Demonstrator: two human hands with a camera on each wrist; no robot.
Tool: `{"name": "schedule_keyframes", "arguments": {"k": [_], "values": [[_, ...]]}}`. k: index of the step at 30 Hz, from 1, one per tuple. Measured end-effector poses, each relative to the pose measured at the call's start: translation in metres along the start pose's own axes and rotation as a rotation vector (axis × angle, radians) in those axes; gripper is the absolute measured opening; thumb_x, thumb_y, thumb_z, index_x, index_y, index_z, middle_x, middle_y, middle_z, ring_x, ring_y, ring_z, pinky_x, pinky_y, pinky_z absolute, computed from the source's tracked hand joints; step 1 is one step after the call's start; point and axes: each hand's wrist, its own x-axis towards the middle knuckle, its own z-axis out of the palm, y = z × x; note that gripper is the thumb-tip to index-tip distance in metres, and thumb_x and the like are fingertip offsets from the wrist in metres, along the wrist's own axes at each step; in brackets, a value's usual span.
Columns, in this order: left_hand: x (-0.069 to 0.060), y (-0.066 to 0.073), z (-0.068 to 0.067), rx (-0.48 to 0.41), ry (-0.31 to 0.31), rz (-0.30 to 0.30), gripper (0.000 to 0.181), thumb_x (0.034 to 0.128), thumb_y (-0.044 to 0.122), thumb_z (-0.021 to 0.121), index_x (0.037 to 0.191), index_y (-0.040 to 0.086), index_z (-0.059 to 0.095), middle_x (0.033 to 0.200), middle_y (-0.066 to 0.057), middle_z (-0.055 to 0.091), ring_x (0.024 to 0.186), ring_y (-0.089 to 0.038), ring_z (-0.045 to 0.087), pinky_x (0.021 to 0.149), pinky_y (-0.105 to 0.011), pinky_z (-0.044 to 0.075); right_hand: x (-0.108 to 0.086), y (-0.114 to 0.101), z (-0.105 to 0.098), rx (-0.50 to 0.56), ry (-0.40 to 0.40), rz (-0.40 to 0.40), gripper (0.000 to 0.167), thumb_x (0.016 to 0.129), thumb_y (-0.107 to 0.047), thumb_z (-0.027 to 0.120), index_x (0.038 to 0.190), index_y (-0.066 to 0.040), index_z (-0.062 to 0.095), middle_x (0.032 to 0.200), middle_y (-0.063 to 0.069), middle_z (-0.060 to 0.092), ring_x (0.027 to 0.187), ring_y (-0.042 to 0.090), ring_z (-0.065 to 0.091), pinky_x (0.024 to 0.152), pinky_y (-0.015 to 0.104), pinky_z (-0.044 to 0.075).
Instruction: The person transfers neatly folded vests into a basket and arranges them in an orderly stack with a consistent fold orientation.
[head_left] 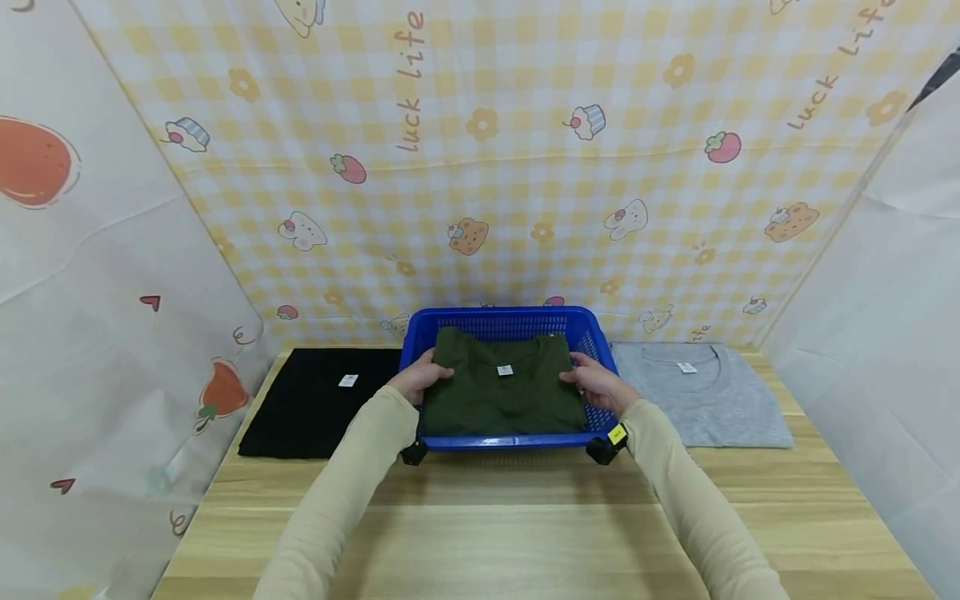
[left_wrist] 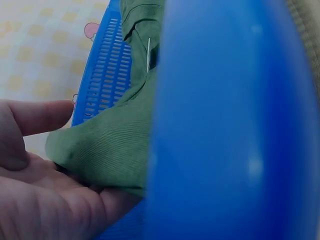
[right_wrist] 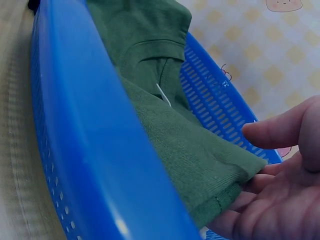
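A folded dark green T-shirt (head_left: 504,400) with a small white tag (head_left: 505,370) lies in a blue plastic basket (head_left: 498,442). My left hand (head_left: 422,377) is at the shirt's left edge, its fingers (left_wrist: 75,205) under the fabric and its thumb raised clear above. At the opposite edge, my right hand (head_left: 600,383) has its fingers (right_wrist: 245,200) beneath the cloth. A gap separates the right thumb from the shirt. The basket's near rim hides part of the shirt in both wrist views.
Left of the basket lies a folded black garment (head_left: 315,408) with a white tag. A folded grey T-shirt (head_left: 712,408) is on the right. All stand on a wooden table (head_left: 510,533), with a patterned yellow-check cloth (head_left: 525,208) behind.
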Motion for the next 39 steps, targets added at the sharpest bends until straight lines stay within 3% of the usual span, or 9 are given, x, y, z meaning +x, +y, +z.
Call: {"name": "schedule_keyframes", "arguments": {"k": [4,8,13,25,39], "values": [[-0.001,0.002,-0.002,0.001,0.017,-0.028,0.069,0.0952,0.009,0.041,0.146,0.013,-0.006,0.145,-0.020,0.016,0.125,-0.037,0.030,0.101,-0.054,0.029,0.000,0.000,0.000,0.027,-0.021,0.001,0.065,0.094,-0.006,0.039,0.146,-0.006,-0.001,0.139,0.022,0.026,0.109,0.025,0.041,0.101,0.048,0.031],[-0.002,0.002,-0.003,0.010,0.034,-0.058,0.070,0.0950,0.013,0.043,0.146,0.016,-0.006,0.147,-0.018,0.011,0.128,-0.038,0.025,0.102,-0.057,0.024,0.001,0.000,0.000,0.034,-0.029,0.005,0.066,0.094,-0.005,0.038,0.145,-0.006,-0.004,0.147,0.024,0.010,0.133,0.037,0.018,0.106,0.054,0.018],[-0.002,0.003,-0.003,0.053,0.053,-0.085,0.070,0.0952,0.016,0.043,0.146,0.013,-0.006,0.149,-0.018,0.004,0.132,-0.038,0.017,0.103,-0.060,0.019,0.001,0.000,-0.001,0.017,-0.012,0.020,0.066,0.094,-0.005,0.039,0.146,-0.006,-0.003,0.149,0.023,0.002,0.135,0.039,0.008,0.105,0.057,0.013],[-0.007,0.008,-0.003,0.091,0.092,-0.073,0.076,0.0951,0.017,0.044,0.144,0.010,-0.014,0.150,-0.017,-0.013,0.136,-0.038,-0.005,0.101,-0.066,0.008,-0.004,-0.001,-0.002,0.005,0.006,-0.003,0.067,0.092,-0.002,0.039,0.145,-0.002,-0.003,0.148,0.025,0.000,0.135,0.039,0.007,0.105,0.057,0.014],[-0.015,0.019,0.000,0.150,0.121,-0.040,0.076,0.0947,0.024,0.045,0.145,0.007,-0.011,0.150,-0.016,-0.011,0.137,-0.034,-0.006,0.107,-0.056,0.008,-0.008,-0.004,-0.006,0.002,-0.009,-0.021,0.066,0.095,-0.006,0.039,0.145,-0.004,-0.004,0.149,0.024,-0.003,0.136,0.039,0.005,0.106,0.056,0.015]]}}
